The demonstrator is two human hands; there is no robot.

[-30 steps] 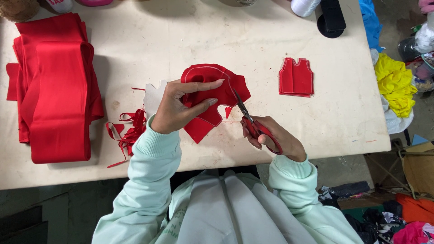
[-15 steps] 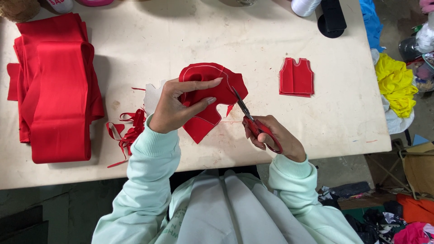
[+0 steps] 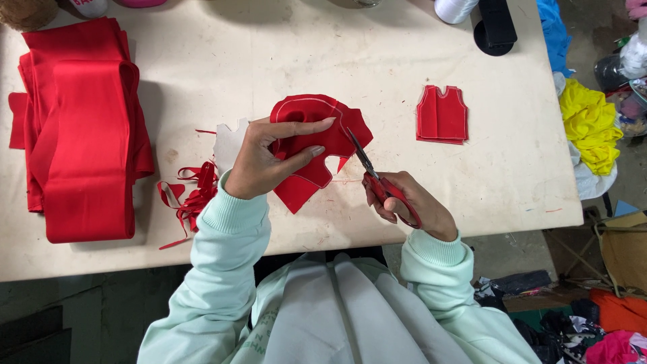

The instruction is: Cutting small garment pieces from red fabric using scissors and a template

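A thick folded stack of red cloth [image 3: 81, 135] lies along the left end of the pale counter [image 3: 222, 54]. Near the front edge, just right of that stack, sits a tangle of red trimmings [image 3: 192, 195], with a pale paper pattern piece [image 3: 228, 143] just behind it. Toward the right end rests a small pile of red vest-shaped cut pieces [image 3: 442, 114]. At the back edge stand a white thread spool [image 3: 455, 8] and a black roll [image 3: 495, 27]. Off the right end hang blue cloth [image 3: 554, 34] and bunched yellow cloth [image 3: 592, 125]; more coloured scraps [image 3: 606, 330] lie on the floor.
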